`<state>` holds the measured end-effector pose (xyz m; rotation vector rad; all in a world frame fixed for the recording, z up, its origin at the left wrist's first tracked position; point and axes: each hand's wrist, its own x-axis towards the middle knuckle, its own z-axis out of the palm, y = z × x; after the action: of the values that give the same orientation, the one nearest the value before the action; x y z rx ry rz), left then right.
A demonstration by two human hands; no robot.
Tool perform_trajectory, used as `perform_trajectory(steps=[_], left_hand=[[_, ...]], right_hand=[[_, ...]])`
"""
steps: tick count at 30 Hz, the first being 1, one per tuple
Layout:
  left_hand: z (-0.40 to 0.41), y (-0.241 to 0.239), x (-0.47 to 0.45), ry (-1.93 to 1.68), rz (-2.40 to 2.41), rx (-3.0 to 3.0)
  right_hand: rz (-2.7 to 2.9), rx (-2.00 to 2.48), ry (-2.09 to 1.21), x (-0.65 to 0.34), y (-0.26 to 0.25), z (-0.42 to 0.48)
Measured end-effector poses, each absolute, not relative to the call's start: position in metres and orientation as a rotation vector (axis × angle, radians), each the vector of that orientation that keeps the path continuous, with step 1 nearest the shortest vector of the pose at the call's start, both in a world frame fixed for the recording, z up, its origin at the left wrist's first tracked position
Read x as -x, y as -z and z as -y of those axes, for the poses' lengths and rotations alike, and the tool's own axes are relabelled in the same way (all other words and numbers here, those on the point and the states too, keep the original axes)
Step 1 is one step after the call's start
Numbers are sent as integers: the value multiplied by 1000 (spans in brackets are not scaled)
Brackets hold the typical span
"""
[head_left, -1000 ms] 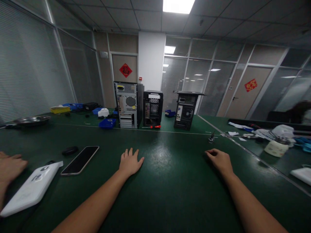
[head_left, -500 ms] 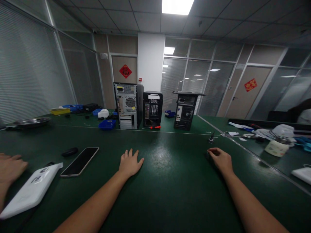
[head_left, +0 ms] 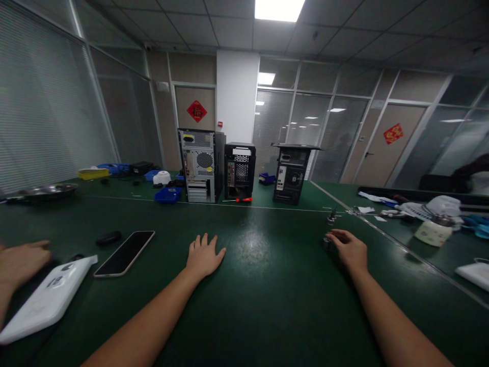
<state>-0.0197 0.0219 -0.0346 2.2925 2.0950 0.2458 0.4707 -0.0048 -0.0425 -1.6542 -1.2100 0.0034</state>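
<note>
Place: an office room, with computer-workshop gear on its table.
Walls: framed glass partitions [head_left: 275, 122], some backed by slatted blinds [head_left: 38, 112]; a plain white pillar [head_left: 237, 92] stands between partition and door.
Doors: two flat beige ones, far left [head_left: 182, 125] and right [head_left: 384, 165], each bearing a red diamond sign [head_left: 196, 111], office-corridor style.
Ceiling: square grid tiles [head_left: 233, 31] and a bright flat light [head_left: 280, 10].
Table: broad, green-topped [head_left: 248, 311].
Workshop signs: three PC cases [head_left: 200, 165], rear panels facing the camera; a red screwdriver [head_left: 246, 200] before the middle one; plastic trays, blue [head_left: 168, 194] and yellow [head_left: 93, 174].
</note>
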Motion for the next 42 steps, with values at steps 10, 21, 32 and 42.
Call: perform_trajectory(steps=[10, 21, 32, 42], left_hand=[[-24, 35, 22, -238, -2066, -2287], [-24, 34, 21, -234, -2070, -2283], [-24, 38, 20, -263, -2098, -2304], [-24, 36, 21, -248, -2094, -2306]], right_hand=[[1272, 1750, 41, -470, 42, 0], [1387, 1808, -11, -470, 46, -5], [1375, 1823, -7, -468, 42, -2], [1407, 1846, -20, -470, 43, -2]])
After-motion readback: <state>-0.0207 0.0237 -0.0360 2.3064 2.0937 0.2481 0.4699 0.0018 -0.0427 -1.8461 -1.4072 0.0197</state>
